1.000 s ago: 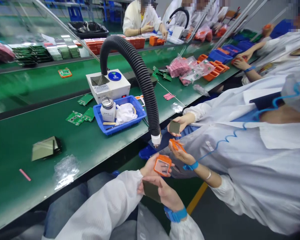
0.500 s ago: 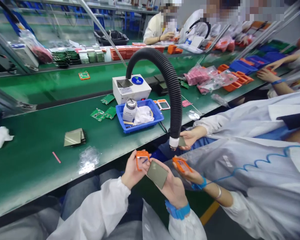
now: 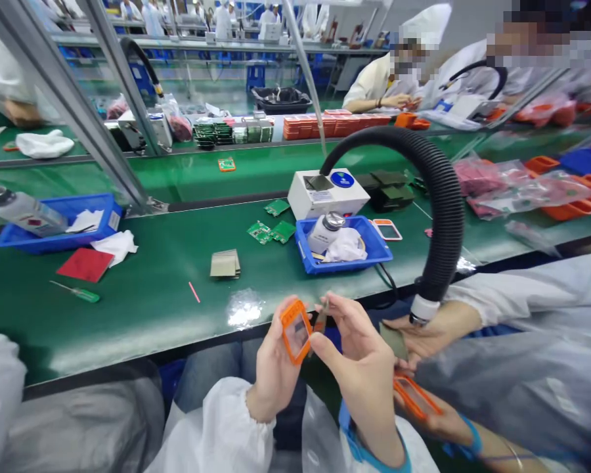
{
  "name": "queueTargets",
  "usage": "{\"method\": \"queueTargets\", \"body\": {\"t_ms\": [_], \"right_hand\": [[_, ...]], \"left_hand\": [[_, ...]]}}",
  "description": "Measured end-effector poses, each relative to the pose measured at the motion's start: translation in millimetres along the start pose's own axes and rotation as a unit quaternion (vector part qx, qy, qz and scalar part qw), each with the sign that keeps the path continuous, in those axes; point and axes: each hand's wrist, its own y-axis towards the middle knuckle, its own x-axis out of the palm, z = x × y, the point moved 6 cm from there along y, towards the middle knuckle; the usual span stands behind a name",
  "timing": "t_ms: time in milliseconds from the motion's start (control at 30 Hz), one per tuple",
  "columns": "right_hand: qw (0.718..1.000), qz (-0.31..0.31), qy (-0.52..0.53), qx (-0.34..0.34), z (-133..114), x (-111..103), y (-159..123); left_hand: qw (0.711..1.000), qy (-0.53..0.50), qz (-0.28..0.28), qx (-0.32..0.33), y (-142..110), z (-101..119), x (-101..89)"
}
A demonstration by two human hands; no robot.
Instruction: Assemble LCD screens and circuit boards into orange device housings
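Observation:
My left hand (image 3: 277,368) holds an orange plastic frame (image 3: 296,332) with a clear window, tilted towards my right hand. Between the thumb and fingers of my right hand (image 3: 362,358) is a thin grey display panel (image 3: 321,320), turned nearly edge-on just right of the frame. My right thumb tip is at the frame's right edge; whether it touches cannot be made out. On the bench ahead lie a small stack of grey panels (image 3: 224,264), a pink strip (image 3: 194,292) and clear film pieces (image 3: 245,309).
A black extraction hose (image 3: 446,217) arches down right of my hands. Beyond stand a blue tray (image 3: 303,253) with a bottle and a white box (image 3: 303,197); green circuit boards (image 3: 282,231) lie nearby. At right, a co-worker's hands hold a grey panel (image 3: 393,340) and orange frame (image 3: 416,397).
The view has swung left. My right hand has turned the grey panel from face-up on the palm to nearly edge-on in the fingers. My left hand has tilted the orange frame.

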Motion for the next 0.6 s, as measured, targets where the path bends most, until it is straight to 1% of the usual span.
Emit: {"method": "queueTargets", "body": {"t_ms": [67,133,233,300,433,600], "right_hand": [[0.997,0.031,-0.064,-0.005,0.0,5.1,-2.8],[0.991,0.049,-0.123,-0.016,-1.5,9.8,-4.1],[0.977,0.062,-0.196,-0.057,-7.8,15.8,-4.1],[0.968,0.067,-0.226,-0.087,-12.4,18.8,-3.8],[0.958,0.055,-0.258,-0.109,-15.6,23.2,-2.8],[0.945,0.034,-0.3,-0.126,-10.7,25.6,-1.6]], "left_hand": [[1.0,-0.006,0.01,0.003,0.4,3.1,-4.2],[1.0,-0.015,0.007,-0.001,0.3,4.9,-4.9],[0.999,-0.031,-0.004,-0.017,-0.5,6.2,-1.5],[0.999,-0.035,-0.002,-0.027,-1.0,6.9,0.7],[0.999,-0.035,0.004,-0.036,-1.1,8.5,3.7],[0.997,-0.049,0.013,-0.055,0.8,6.3,3.1]]}}
